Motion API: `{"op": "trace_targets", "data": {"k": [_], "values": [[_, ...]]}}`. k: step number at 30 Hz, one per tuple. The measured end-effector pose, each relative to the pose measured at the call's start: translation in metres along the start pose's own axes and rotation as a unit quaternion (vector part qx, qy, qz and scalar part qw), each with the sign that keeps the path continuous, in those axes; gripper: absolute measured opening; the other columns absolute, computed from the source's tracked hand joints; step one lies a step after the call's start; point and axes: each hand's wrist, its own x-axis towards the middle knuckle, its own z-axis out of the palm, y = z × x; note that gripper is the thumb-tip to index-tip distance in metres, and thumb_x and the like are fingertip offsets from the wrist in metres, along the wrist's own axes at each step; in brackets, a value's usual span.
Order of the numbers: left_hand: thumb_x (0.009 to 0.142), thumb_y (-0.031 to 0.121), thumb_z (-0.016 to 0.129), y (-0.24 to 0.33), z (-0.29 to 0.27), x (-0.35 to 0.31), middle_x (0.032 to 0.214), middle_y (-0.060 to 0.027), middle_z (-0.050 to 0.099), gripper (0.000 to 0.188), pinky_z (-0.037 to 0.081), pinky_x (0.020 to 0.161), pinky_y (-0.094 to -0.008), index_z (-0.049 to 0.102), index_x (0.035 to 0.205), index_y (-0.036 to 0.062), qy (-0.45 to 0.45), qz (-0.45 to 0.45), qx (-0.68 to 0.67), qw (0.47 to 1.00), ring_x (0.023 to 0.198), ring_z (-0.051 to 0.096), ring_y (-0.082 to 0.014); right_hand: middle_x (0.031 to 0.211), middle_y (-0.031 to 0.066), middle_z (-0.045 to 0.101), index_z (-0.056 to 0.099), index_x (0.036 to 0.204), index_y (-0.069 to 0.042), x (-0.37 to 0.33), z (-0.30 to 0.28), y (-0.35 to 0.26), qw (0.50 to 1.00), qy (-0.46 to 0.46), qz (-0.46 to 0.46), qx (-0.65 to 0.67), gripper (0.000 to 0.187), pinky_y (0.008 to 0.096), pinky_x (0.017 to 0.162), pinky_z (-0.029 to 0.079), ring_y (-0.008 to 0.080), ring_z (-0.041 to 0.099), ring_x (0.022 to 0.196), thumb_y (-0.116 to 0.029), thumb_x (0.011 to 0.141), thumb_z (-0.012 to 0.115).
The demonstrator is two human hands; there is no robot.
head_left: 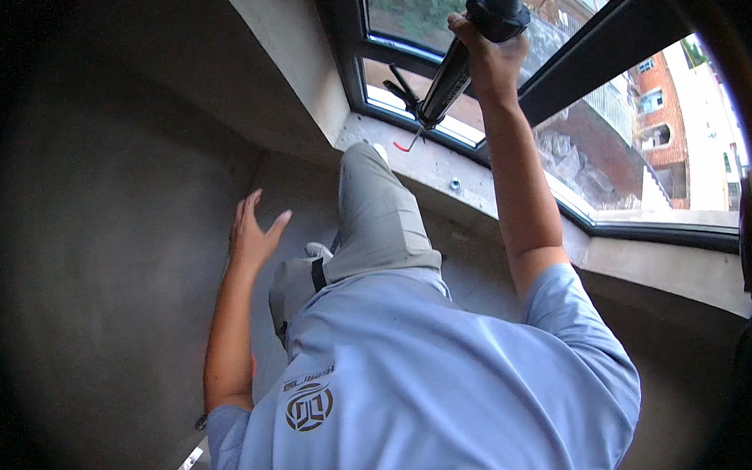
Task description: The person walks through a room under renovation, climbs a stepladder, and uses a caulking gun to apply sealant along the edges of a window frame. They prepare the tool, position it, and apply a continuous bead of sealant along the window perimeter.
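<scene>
My right hand [498, 61] is raised at the window, its fingers wrapped around a black caulking gun [447, 85] just below the wide collar at its upper end. The gun slants down to the left, its dark handle and trigger [401, 89] at the lower end, near the window frame. From that end a thin bent metal rod [416, 139] points toward the sill, close to a small red curved piece [401, 146]. My left hand [256, 231] hangs in the air beside the grey wall, empty, with fingers and thumb apart.
The dark window frame [353, 49] runs across the upper right. Along its foot lies a pale concrete sill [474, 184] with a small metal fitting [454, 183]. My bent leg [379, 210] reaches up to the sill. Bare grey wall [119, 244] fills the left.
</scene>
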Motion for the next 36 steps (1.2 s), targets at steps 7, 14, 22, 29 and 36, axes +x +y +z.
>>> {"op": "trace_targets", "data": {"k": [7,14,22,29,36], "values": [[0.087,0.052,0.072,-0.096,0.037,-0.093,0.136,-0.0252,0.055,0.082,0.042,0.107,-0.0444,0.046,0.142,-0.0028,-0.087,-0.227,0.013,0.970,0.129,0.053,-0.0381,0.079,0.0009,0.068,0.064,0.088,-0.009,-0.074,-0.020,0.112,0.998,0.012,0.036,-0.054,0.030,0.0298,0.073,0.052,0.0125,0.065,0.075,-0.033,0.083,0.082],[0.087,0.051,0.072,-0.081,0.068,-0.084,0.135,-0.0244,0.056,0.080,0.042,0.107,-0.0440,0.047,0.142,-0.0015,-0.143,-0.206,-0.017,0.968,0.127,0.054,-0.0374,0.082,0.0018,0.067,0.063,0.091,-0.008,-0.102,-0.028,0.163,0.995,0.016,0.073,-0.071,0.028,0.0315,0.073,0.052,0.0134,0.063,0.074,-0.026,0.081,0.082],[0.087,0.042,0.074,-0.025,0.070,-0.053,0.133,-0.0253,0.058,0.071,0.043,0.106,-0.0446,0.051,0.139,-0.0009,-0.177,-0.094,-0.006,0.980,0.125,0.054,-0.0388,0.093,0.0043,0.072,0.073,0.101,-0.003,-0.127,-0.036,0.161,0.984,-0.015,0.156,-0.081,0.029,0.0311,0.079,0.053,0.0147,0.067,0.086,-0.023,0.082,0.080],[0.087,0.041,0.074,-0.010,0.054,-0.056,0.129,-0.0227,0.059,0.070,0.043,0.105,-0.0452,0.051,0.139,0.0008,-0.159,-0.051,-0.019,0.986,0.123,0.055,-0.0388,0.090,0.0022,0.068,0.067,0.099,-0.006,-0.130,-0.033,0.114,0.983,-0.011,0.180,-0.044,0.026,0.0307,0.077,0.052,0.0135,0.063,0.082,-0.014,0.079,0.081],[0.088,0.040,0.073,0.010,0.047,-0.056,0.132,-0.0227,0.057,0.070,0.042,0.107,-0.0461,0.049,0.142,0.0027,-0.159,-0.058,-0.004,0.986,0.126,0.052,-0.0389,0.096,0.0015,0.066,0.070,0.111,-0.006,-0.106,-0.029,0.040,0.993,-0.042,0.105,0.015,0.033,0.0278,0.078,0.051,0.0103,0.062,0.086,-0.016,0.082,0.079]]}}
